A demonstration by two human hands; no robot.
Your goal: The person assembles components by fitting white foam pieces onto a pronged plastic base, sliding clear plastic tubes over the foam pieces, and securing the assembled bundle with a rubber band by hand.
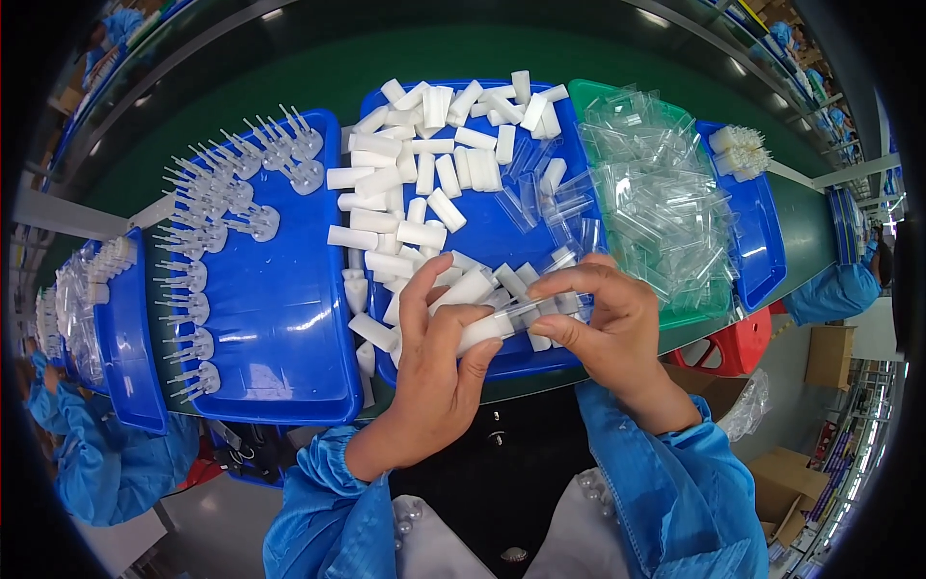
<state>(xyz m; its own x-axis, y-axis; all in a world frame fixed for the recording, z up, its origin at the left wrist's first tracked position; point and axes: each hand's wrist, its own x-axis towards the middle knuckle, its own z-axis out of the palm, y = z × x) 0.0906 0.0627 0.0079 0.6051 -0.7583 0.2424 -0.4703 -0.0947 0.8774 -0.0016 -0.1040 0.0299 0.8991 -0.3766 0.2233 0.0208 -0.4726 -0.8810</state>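
Over the near edge of the middle blue tray (473, 236), my left hand (420, 381) pinches a white cylinder (485, 331), foam-like in look, between thumb and fingers. My right hand (617, 333) grips a clear plastic tube (524, 315) with thumb and forefinger. The tube meets the right end of the cylinder; how far one sits inside the other I cannot tell. Beneath and beyond my hands, many white cylinders (446, 207) lie loosely heaped in the tray. Loose clear tubes (526, 203) lie at its right side.
A green tray (709, 301) at right is heaped with clear tubes (656, 193). The left blue tray (280, 328) holds clear stemmed pieces (198, 307) in rows. Far right, another blue tray (757, 227) carries a white bundle (740, 152). Co-workers' blue sleeves (125, 463) show at both sides.
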